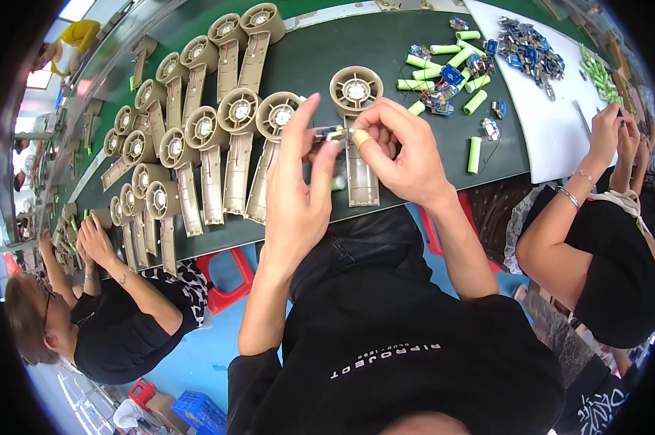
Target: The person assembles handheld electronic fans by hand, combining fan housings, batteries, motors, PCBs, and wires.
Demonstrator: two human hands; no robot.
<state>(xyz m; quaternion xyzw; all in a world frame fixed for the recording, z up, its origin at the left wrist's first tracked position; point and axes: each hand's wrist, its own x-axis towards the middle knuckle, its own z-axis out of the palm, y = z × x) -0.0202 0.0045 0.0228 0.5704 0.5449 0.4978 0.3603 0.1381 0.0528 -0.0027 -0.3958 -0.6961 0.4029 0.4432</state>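
Note:
My left hand [298, 177] pinches a small circuit board [330, 134] between thumb and fingers. Against the board's right edge, my right hand [407, 156] has thumb and forefinger closed in a pinch; a yellow finger cot [362, 138] covers one fingertip. Whatever sits in that pinch is too small to make out. Under both hands lies a beige fan housing [356, 88], its round fan end pointing away from me and its open half-handle [362, 185] toward me. A blurred green battery cell [338, 183] shows beside my left hand, partly hidden by it.
Rows of similar beige housings [238, 112] cover the dark green table on the left. Green cells with blue boards [443, 72] lie at the back right. A white sheet [552, 138] carries a pile of boards [530, 54]. Co-workers sit left and right; red stools [226, 279] stand below.

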